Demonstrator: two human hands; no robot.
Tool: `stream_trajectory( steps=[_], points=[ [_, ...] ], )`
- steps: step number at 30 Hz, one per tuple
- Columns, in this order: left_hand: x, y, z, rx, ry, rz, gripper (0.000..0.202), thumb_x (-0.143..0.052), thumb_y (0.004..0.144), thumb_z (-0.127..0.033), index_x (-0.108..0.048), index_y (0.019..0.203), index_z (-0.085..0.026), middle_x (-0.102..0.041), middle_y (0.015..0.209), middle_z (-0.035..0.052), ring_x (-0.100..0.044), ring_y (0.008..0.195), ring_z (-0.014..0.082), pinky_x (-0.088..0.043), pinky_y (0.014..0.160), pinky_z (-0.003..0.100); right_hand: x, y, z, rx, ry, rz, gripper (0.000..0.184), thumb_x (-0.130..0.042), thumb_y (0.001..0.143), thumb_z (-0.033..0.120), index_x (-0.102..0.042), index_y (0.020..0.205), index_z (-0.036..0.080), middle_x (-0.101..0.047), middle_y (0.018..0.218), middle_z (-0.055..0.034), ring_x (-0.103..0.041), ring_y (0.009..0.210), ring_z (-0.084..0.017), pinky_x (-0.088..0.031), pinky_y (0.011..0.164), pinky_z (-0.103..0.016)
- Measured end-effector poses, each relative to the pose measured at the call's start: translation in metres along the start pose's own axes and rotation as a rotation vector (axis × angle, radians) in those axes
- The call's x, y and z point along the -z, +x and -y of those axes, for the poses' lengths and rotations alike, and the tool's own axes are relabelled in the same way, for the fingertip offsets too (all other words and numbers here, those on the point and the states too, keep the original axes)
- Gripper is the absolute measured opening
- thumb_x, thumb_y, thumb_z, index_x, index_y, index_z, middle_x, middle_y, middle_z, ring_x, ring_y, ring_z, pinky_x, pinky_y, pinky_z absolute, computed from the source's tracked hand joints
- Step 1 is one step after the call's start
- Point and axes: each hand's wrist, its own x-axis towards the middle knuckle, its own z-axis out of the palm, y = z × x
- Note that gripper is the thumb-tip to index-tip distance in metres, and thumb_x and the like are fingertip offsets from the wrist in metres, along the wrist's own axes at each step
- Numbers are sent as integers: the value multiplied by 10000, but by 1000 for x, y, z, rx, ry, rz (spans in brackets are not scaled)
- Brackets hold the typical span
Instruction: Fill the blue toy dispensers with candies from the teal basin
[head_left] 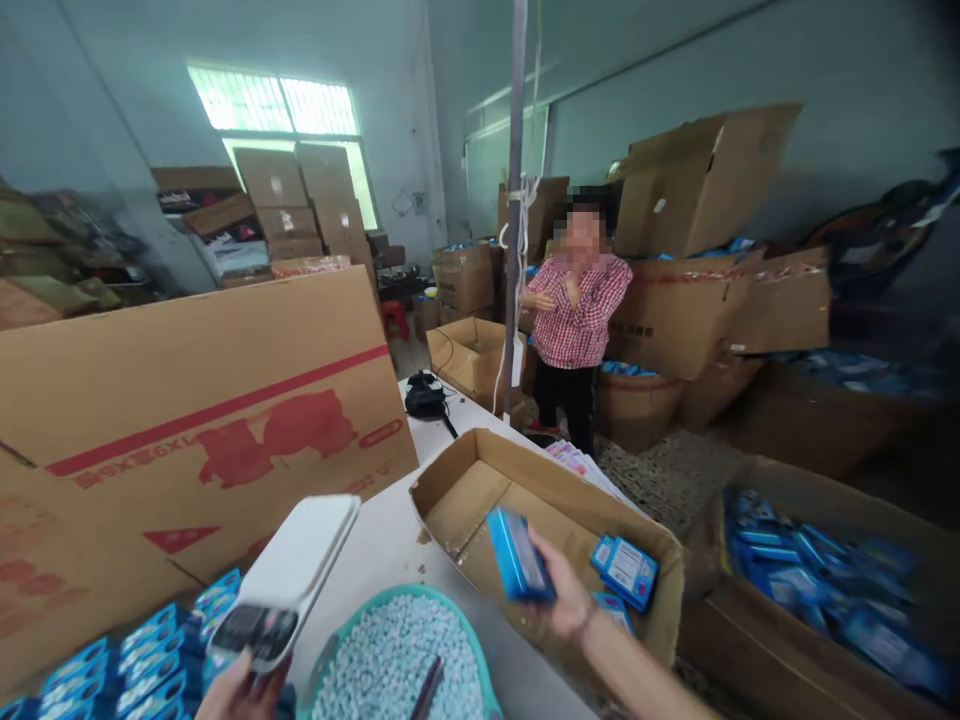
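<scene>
My right hand (pixel 566 590) is closed on a small blue box (pixel 519 555), holding it above a low open carton (pixel 442 490). Inside that carton, at its right end, lie several similar blue boxes (pixel 626 572). At the bottom left, my left hand (pixel 244 690) grips the near end of a white digital scale (pixel 300 550), with a fingertip at its dark display; the lower part of the hand is cut off. Between my hands stands a teal bowl (pixel 484 650) full of small pale blue-white pieces (pixel 397 650), with a dark stick-like tool (pixel 426 690) lying in it.
Rows of blue packs (pixel 112 665) stand at lower left before a large carton (pixel 187 400). A black device (pixel 426 397) lies on the white table (pixel 390 540). A pole (pixel 514 200) rises beyond; another person (pixel 577 310) stands behind. A carton of blue packs (pixel 750 630) is at right.
</scene>
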Motion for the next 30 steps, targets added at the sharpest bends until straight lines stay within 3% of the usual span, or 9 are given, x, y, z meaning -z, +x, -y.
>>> stream_trajectory(
  steps=[4,7,9,13,16,19,22,26,30],
  points=[
    [-116,-12,-1,16,-35,63,99,-542,739,-93,-607,694,-153,-678,669,9,-650,654,131,-555,630,241,-27,-2,117,315,107,66,251,-574,860,387,-657,775,166,-709,614,-4,-661,519,-135,-555,553,-246],
    [-203,-21,9,22,-16,127,147,-556,732,-67,-513,614,-145,-662,597,17,-650,582,140,-557,602,258,-8,-15,160,410,153,156,224,-615,828,379,-679,887,172,-734,703,-8,-689,596,-157,-577,627,-276],
    [-250,-30,21,39,2,229,176,-593,713,-72,-482,599,-147,-649,569,23,-642,548,140,-547,571,251,30,-25,160,391,203,68,242,-667,780,380,-681,918,181,-732,682,-5,-685,571,-169,-581,628,-294],
    [-325,-46,49,109,28,491,205,-693,638,-113,-491,620,-148,-613,532,7,-607,496,124,-534,546,247,116,-29,130,344,389,-175,210,-728,701,346,-685,845,200,-722,629,-3,-668,522,-186,-569,540,-310],
    [-375,-53,67,142,48,643,262,-738,602,-164,-477,628,-155,-609,542,6,-604,510,129,-543,576,278,152,-32,115,352,493,-272,209,-769,640,314,-691,811,224,-727,634,16,-659,510,-176,-550,496,-286],
    [-418,-54,80,140,71,715,301,-752,597,-191,-454,629,-163,-595,539,-7,-585,497,114,-545,595,286,159,-36,113,356,532,-289,269,-816,570,326,-709,795,226,-729,638,23,-628,464,-147,-520,451,-240],
    [-447,-50,88,129,86,733,323,-754,603,-196,-433,630,-168,-582,530,-25,-564,469,96,-545,599,286,154,-31,114,357,496,-297,354,-852,499,351,-723,804,225,-747,705,4,-671,557,-178,-561,530,-275],
    [-465,-36,93,96,100,714,340,-753,611,-203,-414,637,-177,-593,539,-25,-580,467,105,-533,572,270,155,-6,109,363,368,-252,448,-846,491,410,-724,881,228,-758,854,-33,-701,866,-287,-581,765,-415],
    [-478,-19,91,60,124,692,306,-725,632,-186,-420,637,-182,-600,536,-17,-616,502,131,-531,576,269,169,22,100,396,193,-152,538,-882,399,348,-725,903,242,-738,996,-63,-561,1170,-353,-506,950,-443]
  ],
)
